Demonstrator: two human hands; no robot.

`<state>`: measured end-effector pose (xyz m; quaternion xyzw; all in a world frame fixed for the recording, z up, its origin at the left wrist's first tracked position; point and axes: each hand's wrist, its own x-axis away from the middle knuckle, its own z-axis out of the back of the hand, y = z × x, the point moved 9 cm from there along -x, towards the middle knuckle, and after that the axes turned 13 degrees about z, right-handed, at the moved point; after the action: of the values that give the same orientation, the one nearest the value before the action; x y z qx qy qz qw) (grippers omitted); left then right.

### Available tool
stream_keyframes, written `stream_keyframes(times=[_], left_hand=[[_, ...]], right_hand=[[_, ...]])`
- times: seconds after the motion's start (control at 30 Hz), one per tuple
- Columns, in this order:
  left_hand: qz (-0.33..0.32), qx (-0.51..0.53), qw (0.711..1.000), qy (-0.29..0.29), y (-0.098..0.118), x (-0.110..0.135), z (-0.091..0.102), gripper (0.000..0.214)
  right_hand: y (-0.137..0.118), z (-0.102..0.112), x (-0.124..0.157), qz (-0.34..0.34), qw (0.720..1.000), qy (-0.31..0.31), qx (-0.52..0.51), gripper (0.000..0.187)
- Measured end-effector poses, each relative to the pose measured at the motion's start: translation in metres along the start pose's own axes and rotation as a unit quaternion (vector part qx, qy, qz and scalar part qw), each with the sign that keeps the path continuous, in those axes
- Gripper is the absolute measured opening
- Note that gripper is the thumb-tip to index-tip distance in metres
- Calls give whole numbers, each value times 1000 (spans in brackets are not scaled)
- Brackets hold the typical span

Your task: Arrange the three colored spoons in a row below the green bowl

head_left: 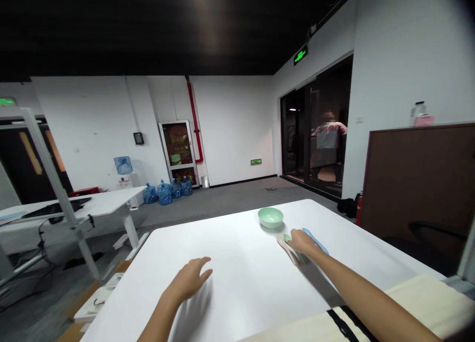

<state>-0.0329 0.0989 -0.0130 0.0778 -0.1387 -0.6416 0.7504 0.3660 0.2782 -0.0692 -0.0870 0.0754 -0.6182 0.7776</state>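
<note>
My left hand [190, 279] lies flat on the white table [241, 282], fingers stretched out, holding nothing. My right hand [301, 242] reaches farther out and rests on a small cluster of utensils: a beige one [287, 248], a green one [302, 257] and a blue one [317, 242]. Its fingers curl over them; whether it grips any of them I cannot make out. A pale green bowl [270, 217] stands just beyond the right hand, near the table's far edge.
A second white desk [81, 206] with a metal frame stands to the left. Water bottles [165, 192] and a dispenser [124, 171] line the back wall. A brown cabinet [419, 178] is at right. A person [328, 144] stands in the dark doorway.
</note>
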Motion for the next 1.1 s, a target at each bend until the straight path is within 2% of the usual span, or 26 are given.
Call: stream_keyframes(times=[0.27,0.43,0.6,0.73,0.83,1.0,1.1], left_hand=[[-3,-5,1000,-1,1,-1,-1,58],[0,-10,1000,-5,1,-1,-1,58],[-2,-3,1000,1,-1,-3,-2,56],[-3,-5,1000,4,-2,-5,-4,55],[4,-5,1000,1,-3,-4,-4,55],[-5,-4,1000,3,0,-1,-2,54],[-7,-5,1000,8,1,0,-1,52]], right_hand=[[17,-17,2,-19,999,-41,4,32],[11,-4,4,-22,1000,-17,-12,27],[-31,15,-3,24,999,1,-32,28],[-79,1,-10,77,992,-83,-53,11],[-109,-12,-12,103,987,-97,-75,12],[-127,-35,-11,94,988,-97,-76,3],[-126,-44,-11,95,990,-82,-61,11]])
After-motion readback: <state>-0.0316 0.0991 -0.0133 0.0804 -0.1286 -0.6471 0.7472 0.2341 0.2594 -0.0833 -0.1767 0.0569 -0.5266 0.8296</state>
